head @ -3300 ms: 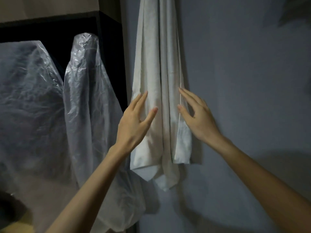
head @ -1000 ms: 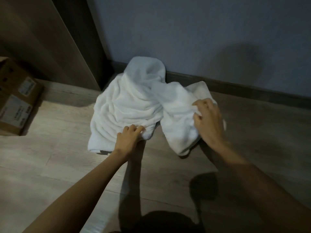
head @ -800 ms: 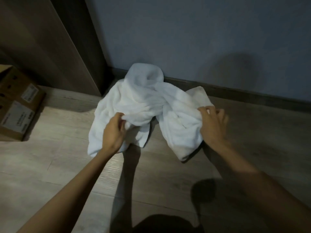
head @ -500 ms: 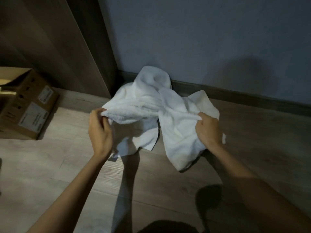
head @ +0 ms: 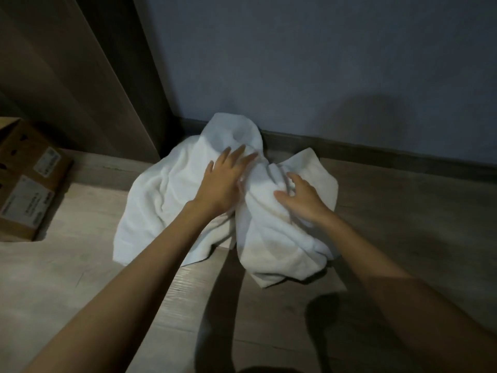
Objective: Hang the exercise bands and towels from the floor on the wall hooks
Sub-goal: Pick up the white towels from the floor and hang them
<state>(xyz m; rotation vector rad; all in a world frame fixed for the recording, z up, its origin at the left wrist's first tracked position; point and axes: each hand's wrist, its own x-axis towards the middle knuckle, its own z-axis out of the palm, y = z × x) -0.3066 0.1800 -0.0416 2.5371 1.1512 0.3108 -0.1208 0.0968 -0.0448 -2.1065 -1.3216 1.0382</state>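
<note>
**White towel on floor, both hands on it**

White towel [head: 166, 200] lies crumpled on the wooden floor [head: 53, 278], against the baseboard [head: 376, 154]. Left hand [head: 224, 181] rests flat on it, fingers spread wide. Right hand [head: 302, 197] presses the bunched fold, fingers loosely curled. Cardboard box [head: 27, 184] stands well apart, left.

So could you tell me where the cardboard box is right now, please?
The cardboard box sits on the floor at the far left of the head view, left of the white towel.

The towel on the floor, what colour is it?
Plain white, no pattern; the towel shows best in the head view.
</note>
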